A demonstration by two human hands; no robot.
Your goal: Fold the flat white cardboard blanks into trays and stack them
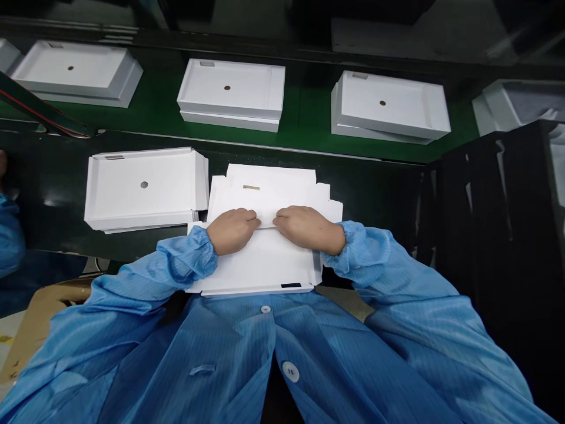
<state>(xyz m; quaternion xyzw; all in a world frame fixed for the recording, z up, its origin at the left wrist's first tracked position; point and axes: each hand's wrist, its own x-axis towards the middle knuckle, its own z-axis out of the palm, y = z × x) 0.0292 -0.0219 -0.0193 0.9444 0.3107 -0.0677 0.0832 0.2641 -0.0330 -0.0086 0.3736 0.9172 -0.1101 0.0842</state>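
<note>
A white cardboard box blank (251, 268) lies partly unfolded at the table's front edge, against my body. Its far part has cut flaps and a small slot; a dark slot shows along the near edge. My left hand (233, 231) and my right hand (306, 228) are side by side over its middle, fingers curled and closed on a raised fold of the card. The fingertips are nearly hidden under the knuckles. Left of the blank, almost touching it, sits a stack of folded white box trays (143, 185), the top one with a round hole.
Behind, on a green conveyor belt (309, 118), stand several stacks of white trays, such as a middle stack (232, 88) and a right stack (391, 106). Black panels (489, 200) rise at right. A brown carton (48, 318) is at lower left. Another person's blue sleeve (9, 235) shows at far left.
</note>
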